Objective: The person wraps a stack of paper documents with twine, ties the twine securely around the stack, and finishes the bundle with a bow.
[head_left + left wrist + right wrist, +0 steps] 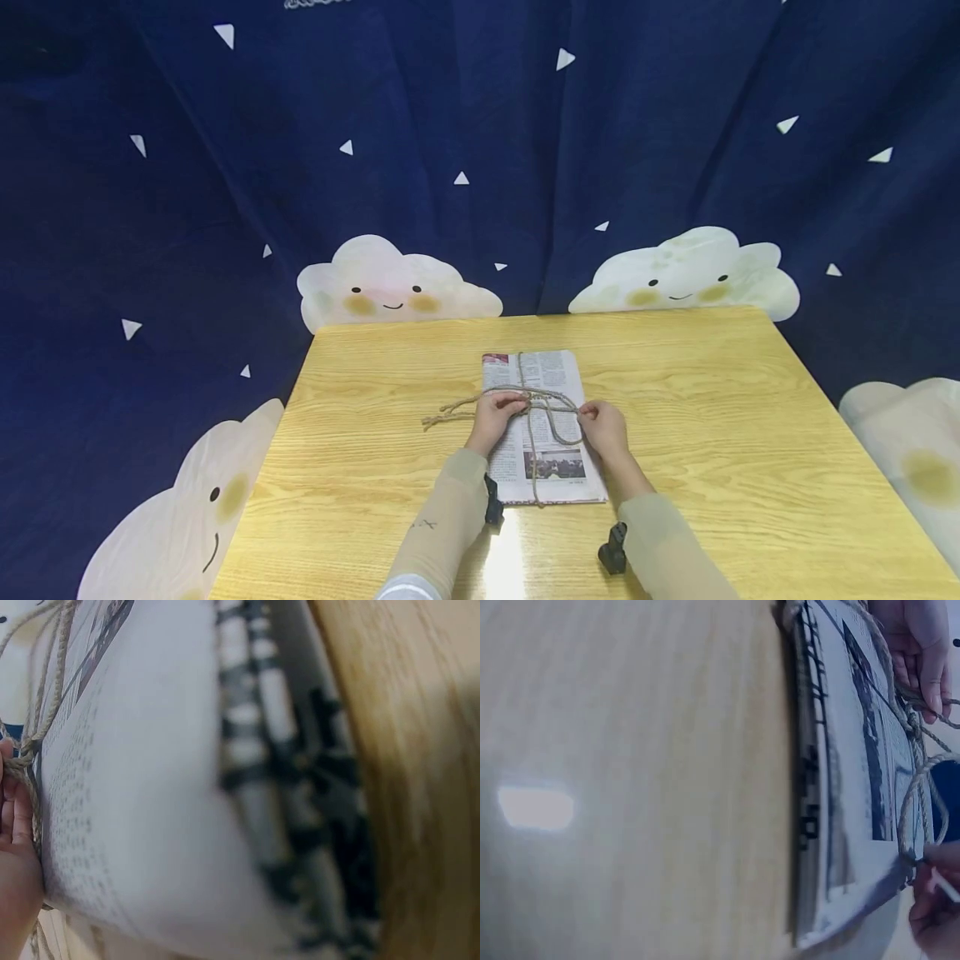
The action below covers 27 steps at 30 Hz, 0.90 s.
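Note:
A folded stack of newspapers [501,475] lies on the table, bound lengthwise and crosswise with brown twine [533,458]. My left hand [491,421] pinches twine beside the knot at the middle of the stack, and two loose ends trail off to its left. At the stack's right edge, my right hand [606,429] pinches a twine loop between thumb and finger. The right wrist view shows that loop [904,814] standing up off the paper near the right fingers. Close up in the left wrist view are the layered page edges of the newspapers [165,765].
The wooden table [712,400] extends around the stack on all sides. Behind it hangs a dark blue curtain [450,100] with white triangles and smiling clouds. A black wrist camera [613,550] sits on the right forearm, another on the left [492,502].

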{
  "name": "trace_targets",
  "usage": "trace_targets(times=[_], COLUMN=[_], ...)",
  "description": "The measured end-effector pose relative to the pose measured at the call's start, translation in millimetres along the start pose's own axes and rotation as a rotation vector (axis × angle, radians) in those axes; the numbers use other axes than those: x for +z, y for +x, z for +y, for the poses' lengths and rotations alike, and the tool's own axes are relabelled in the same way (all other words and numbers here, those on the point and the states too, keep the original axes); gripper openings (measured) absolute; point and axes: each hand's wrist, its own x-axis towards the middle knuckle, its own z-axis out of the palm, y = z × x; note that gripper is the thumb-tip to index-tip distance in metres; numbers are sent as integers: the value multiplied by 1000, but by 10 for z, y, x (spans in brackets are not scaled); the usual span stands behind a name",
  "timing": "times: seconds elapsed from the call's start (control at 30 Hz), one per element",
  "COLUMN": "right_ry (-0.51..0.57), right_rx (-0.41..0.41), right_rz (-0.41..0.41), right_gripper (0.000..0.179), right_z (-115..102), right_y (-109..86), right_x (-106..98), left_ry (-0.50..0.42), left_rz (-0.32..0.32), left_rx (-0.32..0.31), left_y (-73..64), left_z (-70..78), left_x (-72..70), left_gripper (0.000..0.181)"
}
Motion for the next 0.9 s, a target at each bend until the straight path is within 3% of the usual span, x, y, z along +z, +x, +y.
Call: trace_targets(times=[0.23, 0.43, 0.67, 0.8, 0.9], right_ry=[25, 20, 6, 22, -13], right_rx=[-216, -335, -346, -317, -179], right_rz=[-37, -132, -177, -80, 31], right_gripper=[7, 4, 9, 13, 12], right_z=[-81, -127, -133, -142, -173], right_y=[220, 296, 285, 244, 175], right_x=[83, 185, 306, 262, 171], left_ry=[39, 9, 10, 15, 18], left_rz=[10, -1, -1, -12, -19], left_rx=[-3, -58, -61, -49, -52], left_y=[31, -6, -109, -123, -122], left_z=[-70, 35, 258, 273, 280], left_x=[17, 5, 3, 3, -4], left_gripper=[17, 17, 18, 19, 19])
